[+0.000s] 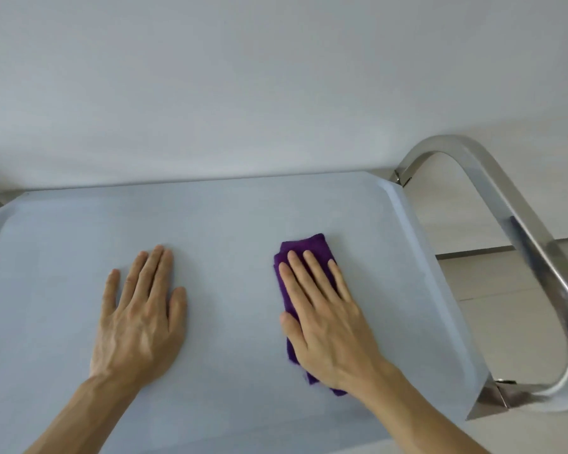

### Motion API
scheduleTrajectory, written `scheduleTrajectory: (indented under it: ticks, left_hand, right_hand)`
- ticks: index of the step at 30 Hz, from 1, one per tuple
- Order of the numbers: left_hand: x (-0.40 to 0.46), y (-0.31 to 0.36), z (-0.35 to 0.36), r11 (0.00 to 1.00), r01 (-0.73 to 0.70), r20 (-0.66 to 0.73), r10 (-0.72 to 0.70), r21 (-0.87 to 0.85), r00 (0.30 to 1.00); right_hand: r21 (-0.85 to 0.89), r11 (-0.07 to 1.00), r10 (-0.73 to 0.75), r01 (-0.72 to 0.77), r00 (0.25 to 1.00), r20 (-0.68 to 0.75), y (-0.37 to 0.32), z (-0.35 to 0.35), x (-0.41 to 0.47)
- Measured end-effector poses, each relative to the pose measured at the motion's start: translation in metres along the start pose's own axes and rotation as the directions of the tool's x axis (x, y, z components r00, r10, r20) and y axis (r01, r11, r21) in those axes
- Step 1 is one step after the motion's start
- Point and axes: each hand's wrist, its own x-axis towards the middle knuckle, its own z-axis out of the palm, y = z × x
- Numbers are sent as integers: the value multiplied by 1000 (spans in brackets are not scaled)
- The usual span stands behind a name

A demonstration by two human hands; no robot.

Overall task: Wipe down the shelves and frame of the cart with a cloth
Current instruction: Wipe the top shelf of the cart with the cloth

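Indoor room, kind unclear: plain white wall (276, 77), pale tiled floor (492, 290), steel-framed cart (518, 231).

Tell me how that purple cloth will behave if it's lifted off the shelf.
The purple cloth lies folded and flat under the right hand, so it would probably droop and unfold. It looks thin, likely light. On the smooth shelf it probably slides easily.

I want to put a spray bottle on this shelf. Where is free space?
Free: between left hand and right hand; along the pale grey shelf's far rim. Tight: between folded purple cloth and right rim.
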Motion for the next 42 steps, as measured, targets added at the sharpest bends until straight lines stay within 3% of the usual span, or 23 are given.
scheduleTrajectory:
  ticks: [3, 6, 10, 14, 18, 21, 23, 26, 29, 31, 34, 36, 39, 42]
  left_hand:
    - [-1, 3, 0, 1000, -1, 4, 1, -13, 1000]
    - [-2, 10, -7, 1000, -4, -15, 4, 4, 1000]
    - [-11, 56, -14, 978, -203, -83, 207, 47, 975]
    - [-26, 120, -5, 945, -318, 7, 319, -83, 948]
    - [-32, 131, 14, 955, -292, 91, 295, -51, 951]
    - [-33, 130, 20, 956, -293, 100, 293, -14, 951]
    - [-33, 128, 21, 956, -291, 89, 292, -19, 952]
    - [-33, 127, 23, 956, -292, 76, 292, -17, 953]
    - [-35, 128, 25, 957, -290, 64, 291, -24, 955]
    - [-37, 131, 25, 958, -287, 61, 288, -31, 956]
    - [-40, 138, 25, 960, -277, 68, 279, -33, 958]
    - [-42, 141, 24, 959, -281, 75, 282, -26, 956]
    - [-43, 144, 23, 958, -285, 74, 287, -38, 955]
    - [-42, 142, 22, 956, -291, 74, 293, -32, 953]
  right_hand:
    - [19, 995, -95, 95, 995, 18, 2, 0, -46]
    - [20, 997, -71, 70, 997, 32, 22, -8, -74]
    - [67, 995, 69, -70, 998, 13, 44, -12, -84]
    - [12, 999, 45, -46, 999, 17, 82, -9, -80]
    - [-29, 970, 243, -243, 970, 4, 120, -20, -74]
    - [-78, 941, 328, -329, 944, -23, 88, -16, -76]
    - [-40, 954, 296, -297, 954, -44, 51, -7, -90]
    - [27, 992, 126, -125, 991, -47, 10, 3, -121]
    - [29, 999, 33, -32, 999, -42, 28, 1, -136]
    - [1, 989, 145, -145, 989, -15, 59, -6, -140]
    - [-45, 916, 398, -399, 917, -23, 101, -16, -121]
    - [-59, 882, 466, -468, 884, -33, 117, -19, -87]
    - [-11, 858, 512, -513, 858, -32, 117, -22, -25]
    - [-17, 936, 350, -351, 936, -44, 85, -15, -6]
